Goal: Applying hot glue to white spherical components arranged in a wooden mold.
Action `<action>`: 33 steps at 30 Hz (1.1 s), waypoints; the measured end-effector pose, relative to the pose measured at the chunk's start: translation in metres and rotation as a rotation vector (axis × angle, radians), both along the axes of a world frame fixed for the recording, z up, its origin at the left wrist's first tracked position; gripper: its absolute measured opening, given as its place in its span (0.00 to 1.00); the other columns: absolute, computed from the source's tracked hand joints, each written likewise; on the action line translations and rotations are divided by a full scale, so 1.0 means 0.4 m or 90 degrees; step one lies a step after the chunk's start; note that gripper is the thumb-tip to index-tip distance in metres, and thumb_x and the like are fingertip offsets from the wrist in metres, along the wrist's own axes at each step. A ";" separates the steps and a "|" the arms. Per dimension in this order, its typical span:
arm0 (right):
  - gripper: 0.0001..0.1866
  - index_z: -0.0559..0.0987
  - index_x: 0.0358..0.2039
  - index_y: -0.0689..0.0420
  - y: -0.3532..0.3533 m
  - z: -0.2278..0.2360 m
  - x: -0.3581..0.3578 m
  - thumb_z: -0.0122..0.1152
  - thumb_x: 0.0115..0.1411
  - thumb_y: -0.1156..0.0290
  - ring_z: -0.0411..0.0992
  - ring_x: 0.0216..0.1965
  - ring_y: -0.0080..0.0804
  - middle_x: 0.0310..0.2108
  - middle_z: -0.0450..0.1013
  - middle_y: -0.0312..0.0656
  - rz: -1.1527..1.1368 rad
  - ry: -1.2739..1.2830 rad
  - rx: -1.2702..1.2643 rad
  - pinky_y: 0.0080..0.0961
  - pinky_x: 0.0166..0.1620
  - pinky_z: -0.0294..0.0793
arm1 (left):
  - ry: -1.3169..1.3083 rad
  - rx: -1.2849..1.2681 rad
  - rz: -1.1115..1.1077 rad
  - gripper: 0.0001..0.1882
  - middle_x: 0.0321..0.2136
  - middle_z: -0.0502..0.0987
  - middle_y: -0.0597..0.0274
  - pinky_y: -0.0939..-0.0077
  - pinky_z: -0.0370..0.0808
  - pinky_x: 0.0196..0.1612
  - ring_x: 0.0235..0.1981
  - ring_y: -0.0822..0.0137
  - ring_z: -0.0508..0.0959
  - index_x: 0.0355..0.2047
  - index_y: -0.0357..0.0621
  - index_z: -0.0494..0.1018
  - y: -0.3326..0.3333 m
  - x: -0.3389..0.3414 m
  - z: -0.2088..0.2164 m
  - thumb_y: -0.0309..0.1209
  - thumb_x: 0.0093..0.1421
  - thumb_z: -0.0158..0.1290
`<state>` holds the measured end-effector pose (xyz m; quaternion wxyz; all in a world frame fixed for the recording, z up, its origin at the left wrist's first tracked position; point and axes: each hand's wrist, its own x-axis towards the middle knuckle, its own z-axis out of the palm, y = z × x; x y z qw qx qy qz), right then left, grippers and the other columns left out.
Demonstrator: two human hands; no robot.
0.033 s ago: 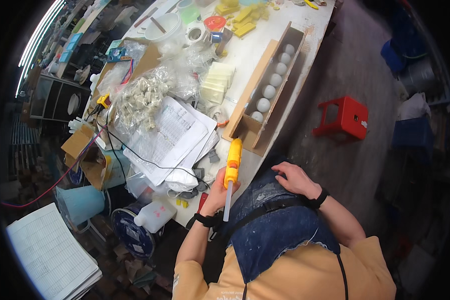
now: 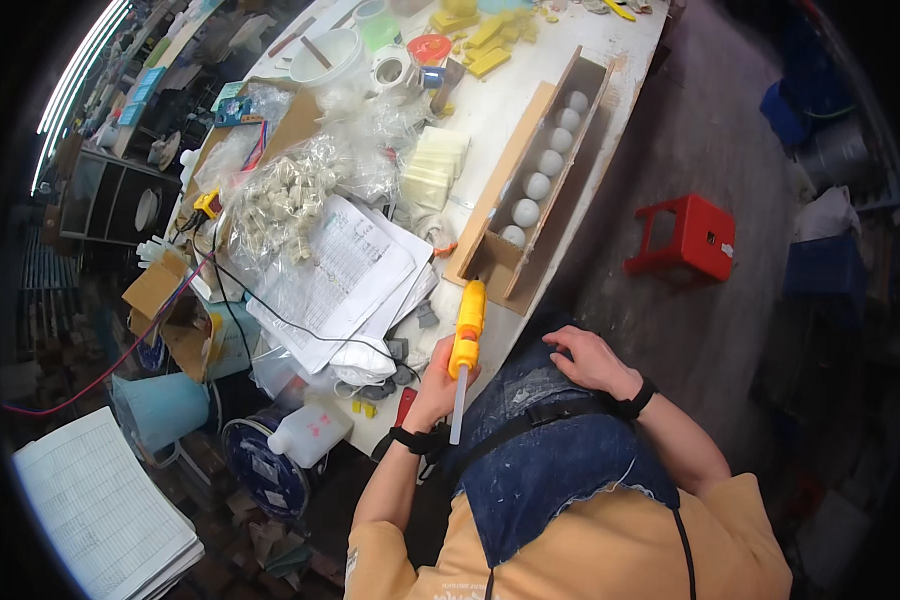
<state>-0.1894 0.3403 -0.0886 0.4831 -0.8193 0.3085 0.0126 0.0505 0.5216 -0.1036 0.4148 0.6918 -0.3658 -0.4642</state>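
Glue gun (image 2: 468, 322) (in left hand (image 2: 435, 386)) faces cardboard box (image 2: 496, 256), papers (image 2: 360, 262) nearby.

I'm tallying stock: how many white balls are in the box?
7 white balls, in one row along the box, stopping short of its near end; its walls may hide more.

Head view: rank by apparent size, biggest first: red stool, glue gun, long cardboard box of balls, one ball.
1. Box
2. Stool
3. Glue gun
4. Ball
Picture size only: the stool, on the floor, looks farther off, so it appears reduced.
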 end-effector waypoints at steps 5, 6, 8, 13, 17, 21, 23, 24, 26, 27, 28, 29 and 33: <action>0.17 0.79 0.48 0.60 0.007 -0.007 -0.008 0.61 0.58 0.73 0.78 0.42 0.43 0.44 0.76 0.49 0.002 0.012 -0.028 0.35 0.47 0.77 | -0.031 -0.015 -0.005 0.28 0.49 0.72 0.54 0.67 0.69 0.56 0.51 0.57 0.73 0.59 0.44 0.65 -0.003 -0.017 -0.077 0.28 0.59 0.59; 0.17 0.79 0.48 0.60 0.008 -0.005 -0.008 0.61 0.58 0.72 0.78 0.42 0.43 0.44 0.76 0.49 0.000 0.017 -0.028 0.35 0.47 0.77 | -0.050 -0.019 -0.003 0.27 0.46 0.73 0.54 0.69 0.69 0.54 0.49 0.59 0.74 0.58 0.43 0.65 -0.010 -0.022 -0.083 0.28 0.59 0.58; 0.17 0.79 0.49 0.61 0.006 -0.009 -0.010 0.60 0.58 0.72 0.78 0.42 0.43 0.45 0.76 0.49 0.003 0.027 -0.028 0.35 0.48 0.77 | -0.068 -0.031 0.000 0.25 0.44 0.74 0.53 0.69 0.70 0.52 0.46 0.58 0.75 0.58 0.44 0.66 -0.018 -0.026 -0.115 0.28 0.60 0.57; 0.17 0.78 0.49 0.60 0.014 -0.005 -0.005 0.59 0.59 0.70 0.76 0.44 0.48 0.45 0.76 0.50 -0.017 0.039 -0.003 0.40 0.50 0.75 | -0.176 -0.025 0.008 0.24 0.46 0.74 0.47 0.62 0.72 0.51 0.47 0.48 0.75 0.56 0.44 0.67 -0.062 -0.033 -0.101 0.33 0.59 0.58; 0.18 0.78 0.49 0.59 0.025 -0.004 -0.007 0.59 0.59 0.70 0.76 0.45 0.47 0.45 0.76 0.50 -0.016 0.056 -0.005 0.39 0.51 0.75 | -0.204 0.011 0.020 0.25 0.45 0.73 0.44 0.55 0.74 0.48 0.47 0.42 0.75 0.53 0.42 0.68 -0.081 -0.034 -0.088 0.37 0.57 0.59; 0.18 0.79 0.49 0.60 0.039 -0.012 -0.016 0.60 0.59 0.71 0.78 0.43 0.45 0.45 0.76 0.50 -0.019 0.048 -0.015 0.37 0.48 0.76 | -0.230 0.045 0.010 0.26 0.46 0.73 0.45 0.56 0.74 0.48 0.46 0.41 0.75 0.53 0.40 0.68 -0.080 -0.032 -0.105 0.37 0.56 0.60; 0.18 0.78 0.49 0.61 0.041 -0.013 -0.019 0.60 0.59 0.71 0.78 0.43 0.45 0.45 0.76 0.50 -0.019 0.045 -0.016 0.37 0.48 0.76 | -0.239 0.014 0.003 0.27 0.46 0.73 0.45 0.55 0.74 0.48 0.46 0.41 0.75 0.52 0.39 0.69 -0.081 -0.035 -0.113 0.37 0.55 0.60; 0.18 0.78 0.49 0.61 0.042 -0.014 -0.019 0.60 0.59 0.71 0.78 0.43 0.45 0.45 0.76 0.50 -0.018 0.045 -0.020 0.37 0.48 0.76 | -0.238 0.011 0.005 0.27 0.46 0.73 0.45 0.55 0.74 0.48 0.46 0.41 0.75 0.52 0.39 0.69 -0.080 -0.034 -0.113 0.37 0.55 0.60; 0.18 0.78 0.49 0.61 0.041 -0.014 -0.016 0.60 0.59 0.71 0.77 0.43 0.45 0.44 0.76 0.51 -0.006 0.055 -0.026 0.37 0.49 0.76 | -0.243 -0.014 0.003 0.25 0.45 0.74 0.47 0.56 0.74 0.48 0.45 0.42 0.76 0.50 0.39 0.70 -0.078 -0.032 -0.115 0.36 0.55 0.60; 0.18 0.78 0.49 0.61 0.034 -0.016 -0.017 0.60 0.59 0.71 0.77 0.43 0.45 0.44 0.76 0.51 -0.004 0.056 -0.030 0.37 0.49 0.76 | -0.242 -0.018 0.006 0.25 0.45 0.74 0.47 0.56 0.74 0.48 0.45 0.42 0.76 0.50 0.39 0.70 -0.082 -0.032 -0.111 0.36 0.55 0.60; 0.18 0.78 0.50 0.60 0.027 -0.019 -0.016 0.59 0.59 0.69 0.76 0.46 0.47 0.46 0.75 0.50 0.006 0.072 -0.034 0.38 0.51 0.75 | -0.250 -0.005 0.005 0.24 0.46 0.74 0.47 0.56 0.75 0.47 0.45 0.43 0.76 0.49 0.40 0.71 -0.083 -0.030 -0.106 0.36 0.54 0.60; 0.19 0.78 0.51 0.59 0.021 -0.020 -0.014 0.58 0.59 0.68 0.75 0.48 0.49 0.48 0.75 0.50 0.015 0.089 -0.037 0.40 0.53 0.74 | -0.257 0.009 0.004 0.23 0.46 0.74 0.48 0.56 0.75 0.47 0.44 0.43 0.77 0.49 0.41 0.72 -0.085 -0.029 -0.101 0.36 0.53 0.60; 0.19 0.78 0.50 0.59 0.016 -0.020 -0.014 0.58 0.59 0.68 0.74 0.49 0.50 0.49 0.75 0.49 0.033 0.099 -0.032 0.40 0.54 0.73 | -0.300 0.016 0.032 0.23 0.46 0.75 0.49 0.55 0.76 0.45 0.43 0.44 0.78 0.48 0.42 0.73 -0.092 -0.036 -0.093 0.36 0.52 0.61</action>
